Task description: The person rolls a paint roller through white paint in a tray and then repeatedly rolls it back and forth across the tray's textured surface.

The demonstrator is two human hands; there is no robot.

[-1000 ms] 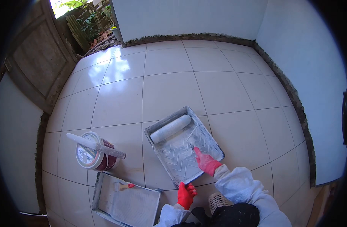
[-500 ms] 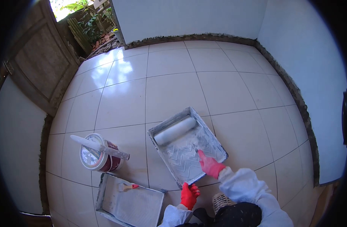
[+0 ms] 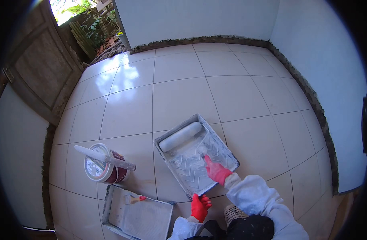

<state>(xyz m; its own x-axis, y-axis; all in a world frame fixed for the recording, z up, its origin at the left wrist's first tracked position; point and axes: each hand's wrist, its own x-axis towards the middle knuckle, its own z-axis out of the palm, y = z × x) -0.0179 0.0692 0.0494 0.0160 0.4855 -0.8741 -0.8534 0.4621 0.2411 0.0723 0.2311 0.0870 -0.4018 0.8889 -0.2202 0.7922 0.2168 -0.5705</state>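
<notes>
A paint tray (image 3: 188, 171) with a zigzag-ribbed slope lies on the tiles in front of me, wet with white paint. Across its far, deep end rests a white paint roller (image 3: 180, 137). My right hand (image 3: 218, 172), in a red and pink glove, is closed round the roller's handle above the ribs. At the tray's near corner, my red-gloved left hand (image 3: 200, 207) grips the rim with curled fingers. Part of the handle is hidden by my right hand.
Left of the tray stands a paint bucket (image 3: 118, 176) with a paint-smeared scraper-like tool (image 3: 121, 162) across its lid. A second tray (image 3: 147, 220) holds a paintbrush (image 3: 134, 199). White walls surround the tiled floor; a wooden door (image 3: 41, 60) is at upper left.
The roller, blurred by motion before, now shows sharply at the tray's far end. My right hand has shifted slightly left and away from me; my left hand keeps its grip.
</notes>
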